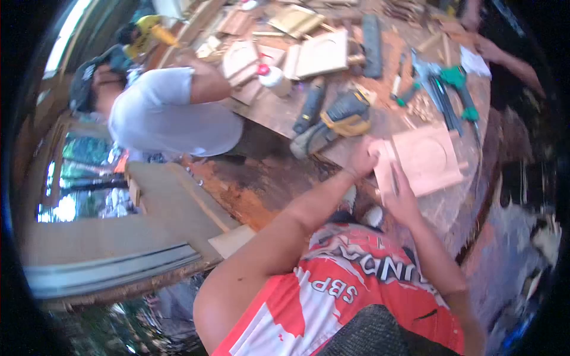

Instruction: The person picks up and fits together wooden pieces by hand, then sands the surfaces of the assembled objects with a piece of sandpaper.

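Observation:
A pale wooden panel (424, 157) with a round recess lies on the near right part of the workbench. Along its left side runs a narrow wooden strip (385, 173). My left hand (364, 156) pinches the upper left edge of this strip, fingers closed. Lower down, my right hand (401, 194) grips the strip and the panel's near left corner, one finger laid along the wood. A yellow and black power sander (347, 113) sits just beyond my left hand. Past the panel's far edge lies a green and black nail gun (445, 95).
A person in a white shirt (172, 113) bends at the bench on the left. Another person's arm (504, 59) reaches in at the far right. A white glue bottle (273, 80), more recessed panels (322, 54) and a dark plank (371, 46) lie across the workbench (270, 113).

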A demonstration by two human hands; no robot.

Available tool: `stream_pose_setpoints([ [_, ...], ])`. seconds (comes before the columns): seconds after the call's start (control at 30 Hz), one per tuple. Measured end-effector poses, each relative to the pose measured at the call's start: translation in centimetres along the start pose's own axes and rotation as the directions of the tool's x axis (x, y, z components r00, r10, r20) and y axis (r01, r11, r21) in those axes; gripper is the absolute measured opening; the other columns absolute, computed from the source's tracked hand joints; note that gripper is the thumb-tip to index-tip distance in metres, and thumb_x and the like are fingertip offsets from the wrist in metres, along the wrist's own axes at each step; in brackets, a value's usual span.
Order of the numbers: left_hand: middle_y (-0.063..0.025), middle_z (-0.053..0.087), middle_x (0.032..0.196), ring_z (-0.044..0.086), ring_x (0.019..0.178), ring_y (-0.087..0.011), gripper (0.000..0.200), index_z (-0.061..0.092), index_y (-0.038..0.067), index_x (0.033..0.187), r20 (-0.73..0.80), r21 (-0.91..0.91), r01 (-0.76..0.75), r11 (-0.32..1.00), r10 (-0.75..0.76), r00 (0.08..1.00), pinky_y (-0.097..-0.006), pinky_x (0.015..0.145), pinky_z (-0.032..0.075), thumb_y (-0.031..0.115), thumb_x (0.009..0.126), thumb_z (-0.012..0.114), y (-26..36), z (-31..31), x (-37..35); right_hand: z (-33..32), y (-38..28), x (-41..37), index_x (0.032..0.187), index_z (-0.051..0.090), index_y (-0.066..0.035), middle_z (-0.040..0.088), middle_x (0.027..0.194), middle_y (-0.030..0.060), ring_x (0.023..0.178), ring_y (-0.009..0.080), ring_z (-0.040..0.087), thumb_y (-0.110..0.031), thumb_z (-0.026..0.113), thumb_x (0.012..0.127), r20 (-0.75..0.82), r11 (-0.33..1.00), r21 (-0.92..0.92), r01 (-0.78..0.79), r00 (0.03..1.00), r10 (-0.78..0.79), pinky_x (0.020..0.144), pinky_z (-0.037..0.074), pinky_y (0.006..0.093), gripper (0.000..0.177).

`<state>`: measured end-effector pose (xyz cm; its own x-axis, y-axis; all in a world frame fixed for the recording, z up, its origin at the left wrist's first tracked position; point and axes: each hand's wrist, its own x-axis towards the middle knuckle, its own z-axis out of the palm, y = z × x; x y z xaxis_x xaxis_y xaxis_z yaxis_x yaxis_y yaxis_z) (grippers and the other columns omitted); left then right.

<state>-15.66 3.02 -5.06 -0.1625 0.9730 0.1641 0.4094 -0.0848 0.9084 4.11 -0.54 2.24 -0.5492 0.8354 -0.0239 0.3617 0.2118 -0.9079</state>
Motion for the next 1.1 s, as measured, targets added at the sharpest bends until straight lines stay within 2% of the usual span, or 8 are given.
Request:
stream_pose_setpoints([
  [0.1, -0.0219, 0.062, 0.103, 0.061, 0.097, -0.0368, 0.034, 0.059, 0.0, 0.109, -0.023, -0.007, -0.009, 1.0, 0.009, 1.0, -0.0434, 0.086, 0.049, 0.02, 0.082, 0.063, -0.7, 0.4, 0.0, 1.3, -1.2, 5.5, 0.147, 0.031, 0.002, 0.039, 0.148, 0.0239, 0.14, 0.0329, 0.036, -0.022, 0.057, 0.094, -0.111, 0.996, 0.083, 0.012, 0.994, -0.002, 0.115, 0.029, 0.0381, 0.064],
  [0.17, -0.0219, 0.06, 0.097, 0.061, 0.093, -0.0365, 0.034, 0.056, 0.002, 0.108, -0.012, 0.047, -0.085, 0.995, 0.086, 0.996, -0.0436, 0.083, 0.049, 0.022, 0.081, 0.062, -0.3, 0.0, 0.3, 1.8, 0.5, 9.5, 0.149, 0.031, -0.004, 0.039, 0.149, 0.024, 0.14, 0.032, 0.036, -0.014, 0.059, 0.087, -0.147, 0.98, 0.127, 0.152, 0.98, -0.133, 0.116, 0.028, 0.0368, 0.069],
  [0.23, -0.0219, 0.056, 0.105, 0.057, 0.101, -0.0341, 0.034, 0.052, -0.003, 0.113, 0.036, -0.017, -0.001, 1.0, 0.001, 0.999, -0.0437, 0.092, 0.044, 0.015, 0.084, 0.054, 0.5, 0.1, 0.4, 1.2, 0.5, 9.3, 0.149, 0.029, -0.002, 0.037, 0.15, 0.0236, 0.142, 0.031, 0.034, -0.006, 0.055, 0.083, -0.091, 0.986, 0.149, 0.073, 0.994, -0.059, 0.118, 0.024, 0.0349, 0.072],
  [0.37, -0.0193, 0.055, 0.109, 0.055, 0.102, -0.0307, 0.035, 0.051, -0.003, 0.11, 0.028, -0.071, -0.067, 0.995, 0.069, 0.997, -0.042, 0.094, 0.043, 0.018, 0.082, 0.051, -0.2, 0.1, 0.0, -0.4, 0.6, 0.3, 0.145, 0.031, 0.003, 0.04, 0.144, 0.0273, 0.139, 0.0376, 0.036, -0.001, 0.046, 0.085, -0.091, 0.985, 0.021, 0.173, 0.981, -0.171, 0.116, 0.026, 0.0405, 0.062],
  [0.4, -0.0193, 0.055, 0.109, 0.055, 0.102, -0.0307, 0.035, 0.051, -0.003, 0.11, 0.032, -0.082, -0.062, 0.995, 0.065, 0.997, -0.042, 0.094, 0.043, 0.018, 0.082, 0.051, -0.3, 0.1, 0.2, -0.5, 0.2, -1.2, 0.145, 0.031, 0.003, 0.038, 0.145, 0.0265, 0.139, 0.0376, 0.035, 0.0, 0.044, 0.085, -0.052, 0.995, 0.078, 0.064, 0.997, -0.06, 0.116, 0.026, 0.0411, 0.061],
  [0.6, -0.0204, 0.057, 0.108, 0.057, 0.101, -0.0331, 0.039, 0.053, -0.002, 0.112, 0.024, -0.04, -0.114, 0.993, 0.115, 0.993, -0.0427, 0.092, 0.045, 0.022, 0.081, 0.053, -1.0, 0.0, 0.5, 0.9, 0.1, 8.5, 0.145, 0.032, 0.0, 0.044, 0.139, 0.0285, 0.134, 0.0382, 0.041, 0.001, 0.044, 0.085, -0.1, 0.967, 0.229, 0.112, 0.991, -0.092, 0.115, 0.029, 0.0416, 0.061],
  [0.87, -0.0199, 0.057, 0.107, 0.057, 0.099, -0.0312, 0.037, 0.052, -0.004, 0.111, 0.029, -0.082, -0.15, 0.985, 0.153, 0.988, -0.0416, 0.091, 0.045, 0.017, 0.08, 0.053, -0.2, -0.1, 0.5, -0.5, -0.3, -0.7, 0.146, 0.031, 0.002, 0.043, 0.14, 0.0289, 0.135, 0.0399, 0.039, 0.003, 0.042, 0.085, -0.115, 0.984, 0.112, 0.14, 0.985, -0.127, 0.115, 0.029, 0.0417, 0.062],
  [1.1, -0.0203, 0.059, 0.102, 0.059, 0.095, -0.0318, 0.034, 0.052, -0.003, 0.108, -0.021, -0.071, -0.153, 0.986, 0.152, 0.988, -0.0433, 0.088, 0.047, 0.017, 0.08, 0.054, 0.0, 0.1, 0.2, 1.2, 0.6, 8.6, 0.146, 0.031, 0.001, 0.041, 0.141, 0.0298, 0.136, 0.041, 0.038, 0.003, 0.04, 0.085, -0.078, 0.967, 0.247, 0.061, 0.996, -0.043, 0.115, 0.029, 0.0428, 0.062],
])
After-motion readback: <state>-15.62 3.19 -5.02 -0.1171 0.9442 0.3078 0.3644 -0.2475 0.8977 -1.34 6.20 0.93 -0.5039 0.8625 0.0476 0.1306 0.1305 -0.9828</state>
